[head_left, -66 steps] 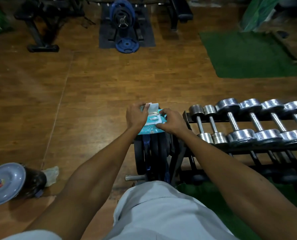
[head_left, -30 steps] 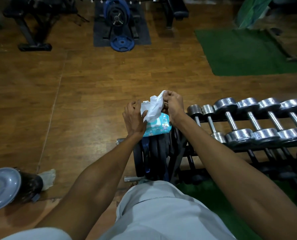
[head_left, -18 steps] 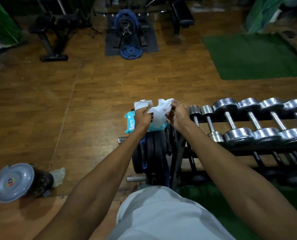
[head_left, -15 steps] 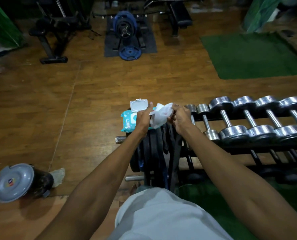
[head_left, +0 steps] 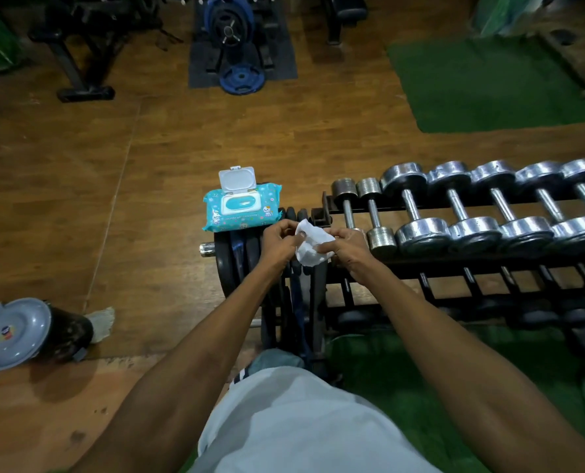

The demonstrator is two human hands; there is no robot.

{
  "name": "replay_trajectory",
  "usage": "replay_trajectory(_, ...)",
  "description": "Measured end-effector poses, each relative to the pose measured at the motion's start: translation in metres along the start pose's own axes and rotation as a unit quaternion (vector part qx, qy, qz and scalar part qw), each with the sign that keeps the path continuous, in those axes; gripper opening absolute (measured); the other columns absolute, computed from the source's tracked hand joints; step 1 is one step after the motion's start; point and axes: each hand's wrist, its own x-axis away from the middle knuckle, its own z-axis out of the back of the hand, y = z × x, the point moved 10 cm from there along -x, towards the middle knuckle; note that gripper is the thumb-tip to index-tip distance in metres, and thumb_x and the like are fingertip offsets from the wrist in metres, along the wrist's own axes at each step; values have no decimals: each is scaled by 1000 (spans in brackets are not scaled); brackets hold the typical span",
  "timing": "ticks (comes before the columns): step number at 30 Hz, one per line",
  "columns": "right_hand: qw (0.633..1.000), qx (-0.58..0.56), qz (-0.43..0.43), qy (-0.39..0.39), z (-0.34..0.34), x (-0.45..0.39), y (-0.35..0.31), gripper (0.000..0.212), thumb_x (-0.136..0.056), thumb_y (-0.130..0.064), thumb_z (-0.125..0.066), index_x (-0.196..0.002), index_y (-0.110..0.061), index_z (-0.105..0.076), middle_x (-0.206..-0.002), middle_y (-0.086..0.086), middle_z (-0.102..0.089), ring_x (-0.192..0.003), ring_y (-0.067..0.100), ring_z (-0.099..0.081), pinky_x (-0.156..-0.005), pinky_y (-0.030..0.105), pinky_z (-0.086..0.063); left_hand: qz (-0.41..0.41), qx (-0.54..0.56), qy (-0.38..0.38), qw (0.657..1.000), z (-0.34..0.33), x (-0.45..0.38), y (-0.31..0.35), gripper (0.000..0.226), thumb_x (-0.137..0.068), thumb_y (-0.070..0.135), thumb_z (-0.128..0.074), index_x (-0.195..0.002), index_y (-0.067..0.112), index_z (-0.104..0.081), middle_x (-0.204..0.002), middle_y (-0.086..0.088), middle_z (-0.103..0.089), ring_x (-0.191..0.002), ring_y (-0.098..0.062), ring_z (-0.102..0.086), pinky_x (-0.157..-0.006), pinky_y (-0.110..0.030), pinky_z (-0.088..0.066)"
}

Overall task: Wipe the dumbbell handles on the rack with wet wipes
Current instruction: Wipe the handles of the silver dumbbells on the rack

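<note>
A white wet wipe (head_left: 313, 245) is held between both hands above a stack of black weight plates (head_left: 236, 257). My left hand (head_left: 279, 238) pinches its left edge and my right hand (head_left: 347, 245) pinches its right side. The teal wet wipe pack (head_left: 241, 208) lies on top of the plates with its white lid flipped up. To the right, several chrome dumbbells (head_left: 420, 213) lie across the black rack (head_left: 454, 264), their thin handles bare. The nearest small dumbbell (head_left: 374, 213) sits just right of my right hand.
A grey-lidded black bin (head_left: 28, 331) lies on the wooden floor at the lower left with a rag beside it. A green mat (head_left: 489, 83) covers the floor at the far right. Blue weight plates (head_left: 236, 46) and benches stand at the back. Darker dumbbells fill the lower rack tier.
My right hand pulled a wipe out of the pack. My left hand let go of the pack, which now lies with its lid up, and both hands came nearer with the wipe.
</note>
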Motion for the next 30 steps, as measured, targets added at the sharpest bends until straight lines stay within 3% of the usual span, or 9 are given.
replay_trajectory(3,1000,1,4,12,5,-1,2,39,-71,5,-81,-110,-1,-75,-105,15,-76,-85,25,-72,-61,28,-55,-19,-16,-24,999,-6,-5,0,13,-88,-13,-67,-97,-4,-71,-84,-12,-71,-68,-5,-69,-65,-21,-58)
replay_trajectory(7,998,-47,-20,44,21,-3,0,42,-69,5,-82,-109,-5,-72,-101,18,-77,-78,30,-73,-63,35,-58,9,-19,-78,997,-22,-17,-2,37,-71,-22,-74,-100,1,-70,-90,-12,-74,-72,-11,-71,-67,-26,-60)
replay_trajectory(9,993,-107,-31,45,29,-6,-8,42,-74,10,-78,-112,-6,-70,-98,15,-77,-75,27,-73,-59,30,-56,21,-4,-82,996,-27,-26,-1,44,-67,-23,-76,-102,4,-71,-89,-5,-75,-74,-10,-71,-66,-24,-59)
replay_trajectory(11,988,-144,-39,44,35,-11,-15,40,-78,13,-76,-112,-9,-71,-98,9,-77,-76,20,-75,-59,27,-57,35,21,-66,997,-30,-35,-1,42,-69,-22,-75,-104,2,-71,-87,-3,-73,-73,-12,-69,-64,-21,-57)
replay_trajectory(16,989,-94,-65,93,57,-29,-6,34,-77,3,-78,-103,-18,-77,-107,6,-78,-97,25,-74,-82,41,-64,59,24,-63,996,-43,-57,-11,31,-76,-15,-77,-101,2,-72,-85,0,-71,-75,-14,-66,-58,-20,-56)
replay_trajectory(21,987,-85,-66,120,69,-30,-2,24,-86,0,-74,-101,-18,-74,-104,4,-76,-90,19,-72,-58,28,-58,59,17,-87,994,-67,-68,-16,29,-76,-19,-72,-98,-1,-72,-90,-10,-72,-78,-21,-68,-57,-27,-57)
replay_trajectory(25,985,-84,-70,135,82,-44,-5,23,-86,4,-72,-92,-17,-73,-99,7,-76,-92,26,-74,-61,33,-61,102,42,-75,991,-79,-75,-20,27,-79,-13,-69,-89,12,-73,-87,-7,-74,-72,-19,-69,-51,-26,-52)
replay_trajectory(30,987,-52,-81,127,96,-77,-5,23,-84,9,-70,-85,-14,-71,-92,11,-75,-79,25,-74,-59,34,-61,149,55,-42,986,-93,-84,-33,19,-87,-8,-65,-97,6,-74,-93,-9,-77,-64,-14,-69,-52,-26,-55)
